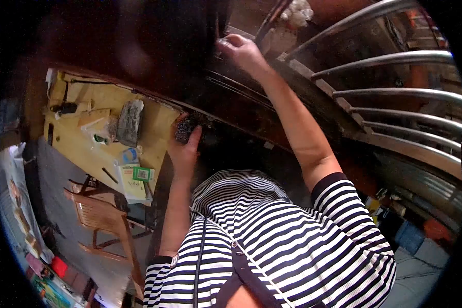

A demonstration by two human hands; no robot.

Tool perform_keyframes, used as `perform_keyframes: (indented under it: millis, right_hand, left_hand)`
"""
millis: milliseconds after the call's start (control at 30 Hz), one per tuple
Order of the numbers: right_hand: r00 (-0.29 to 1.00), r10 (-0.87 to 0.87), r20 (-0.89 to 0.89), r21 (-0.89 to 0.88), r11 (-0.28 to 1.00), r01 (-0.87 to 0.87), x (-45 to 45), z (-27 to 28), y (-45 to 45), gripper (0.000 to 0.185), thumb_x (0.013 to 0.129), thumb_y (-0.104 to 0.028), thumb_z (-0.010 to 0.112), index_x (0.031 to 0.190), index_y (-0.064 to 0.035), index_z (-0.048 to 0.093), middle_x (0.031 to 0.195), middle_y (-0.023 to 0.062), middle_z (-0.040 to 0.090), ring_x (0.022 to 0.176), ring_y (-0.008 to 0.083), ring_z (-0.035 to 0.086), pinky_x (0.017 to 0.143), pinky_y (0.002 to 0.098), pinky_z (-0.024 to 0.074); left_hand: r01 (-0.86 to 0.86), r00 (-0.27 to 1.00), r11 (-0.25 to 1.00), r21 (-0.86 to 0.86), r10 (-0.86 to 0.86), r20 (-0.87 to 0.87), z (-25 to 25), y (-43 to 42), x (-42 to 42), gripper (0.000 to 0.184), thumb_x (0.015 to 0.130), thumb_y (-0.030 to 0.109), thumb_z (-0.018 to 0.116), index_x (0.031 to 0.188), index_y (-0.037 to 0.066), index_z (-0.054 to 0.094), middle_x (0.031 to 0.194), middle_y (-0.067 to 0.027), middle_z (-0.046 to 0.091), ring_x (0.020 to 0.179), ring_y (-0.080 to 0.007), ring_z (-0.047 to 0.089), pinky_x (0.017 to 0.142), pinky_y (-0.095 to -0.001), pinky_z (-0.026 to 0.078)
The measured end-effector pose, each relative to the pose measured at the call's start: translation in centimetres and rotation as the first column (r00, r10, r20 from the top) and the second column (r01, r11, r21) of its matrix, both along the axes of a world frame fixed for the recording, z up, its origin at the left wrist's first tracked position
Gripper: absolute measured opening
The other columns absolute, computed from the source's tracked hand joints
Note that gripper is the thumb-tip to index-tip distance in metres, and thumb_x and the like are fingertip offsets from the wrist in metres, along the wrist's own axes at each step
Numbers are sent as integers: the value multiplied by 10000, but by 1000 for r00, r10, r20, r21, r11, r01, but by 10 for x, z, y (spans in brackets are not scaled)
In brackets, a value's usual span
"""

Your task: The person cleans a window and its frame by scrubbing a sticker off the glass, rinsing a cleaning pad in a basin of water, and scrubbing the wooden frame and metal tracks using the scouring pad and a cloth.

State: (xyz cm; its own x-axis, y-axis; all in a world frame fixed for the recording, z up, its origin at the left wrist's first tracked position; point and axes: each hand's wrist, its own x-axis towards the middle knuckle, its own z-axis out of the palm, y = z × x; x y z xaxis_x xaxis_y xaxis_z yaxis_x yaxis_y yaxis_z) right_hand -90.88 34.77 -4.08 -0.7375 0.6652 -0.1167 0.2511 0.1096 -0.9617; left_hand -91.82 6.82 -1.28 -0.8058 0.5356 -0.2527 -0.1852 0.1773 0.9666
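My left hand (182, 149) is closed around a dark, glinting steel wool scrubber (188, 129), thumb across its front. The scrubber is up against the lower edge of a dark wooden panel (133, 46); whether it presses on the wood I cannot tell. My right hand (239, 50) reaches up and forward, its fingers curled at the far right edge of the panel, beside a thin upright bar. What those fingertips grip is hidden in shadow.
Curved metal railings (395, 92) run along the right. To the left, a yellow table (77, 133) bears a grey packet (130, 122), papers and a green box (142, 174). A wooden chair (100, 213) stands beside it. Blue and red items lie at lower right.
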Motion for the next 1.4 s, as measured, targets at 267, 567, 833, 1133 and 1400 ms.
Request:
perform_keyframes:
  millis: [267, 567, 833, 1133, 1400]
  right_hand:
    - [978, -108, -179, -427, 904, 21, 0, 0, 22, 248, 884, -123, 614, 1102, -6, 598, 965, 96, 666, 797, 158, 643, 665, 294, 554]
    - [959, -274, -74, -100, 959, 266, -33, 18, -9, 255, 920, -195, 573, 1078, 4, 591, 854, 37, 606, 756, 124, 524, 657, 294, 432]
    - [872, -415, -260, -365, 878, 309, -54, 12, -11, 194, 908, -162, 521, 980, 0, 602, 784, 35, 585, 685, 126, 495, 598, 304, 402]
    - [862, -242, 446, 454, 891, 15, 122, -2, -23, 355, 926, -309, 544, 1100, 0, 528, 927, 175, 635, 837, 322, 621, 752, 417, 476]
    - [965, -95, 244, 755, 643, -128, 234, 17, -87, 309, 790, -195, 687, 1022, -57, 538, 922, 122, 607, 858, 318, 586, 728, 427, 496]
  left_hand:
    - [-5, 998, 1000, 20, 6, -58, 7, -12, -7, 394, 806, 124, 695, 1153, 18, 542, 973, -51, 606, 822, -112, 575, 701, -228, 480]
    - [-25, 999, 998, 55, 23, 39, 5, -8, -4, 421, 799, 125, 710, 1171, 32, 538, 1005, -80, 623, 859, -120, 596, 736, -245, 499]
    - [15, 1000, 998, 66, -16, 9, -3, -6, -1, 397, 811, 106, 698, 1170, 40, 542, 1033, -75, 616, 887, -120, 589, 764, -257, 498]
    - [53, 988, 994, 92, -65, 138, 1, 15, 9, 275, 842, 96, 659, 1099, 25, 589, 989, -46, 628, 890, -111, 589, 777, -246, 490]
    - [107, 918, 980, 169, -162, 362, 8, 45, 39, 289, 832, 145, 679, 1079, 20, 596, 1006, -49, 635, 916, -118, 602, 826, -253, 479]
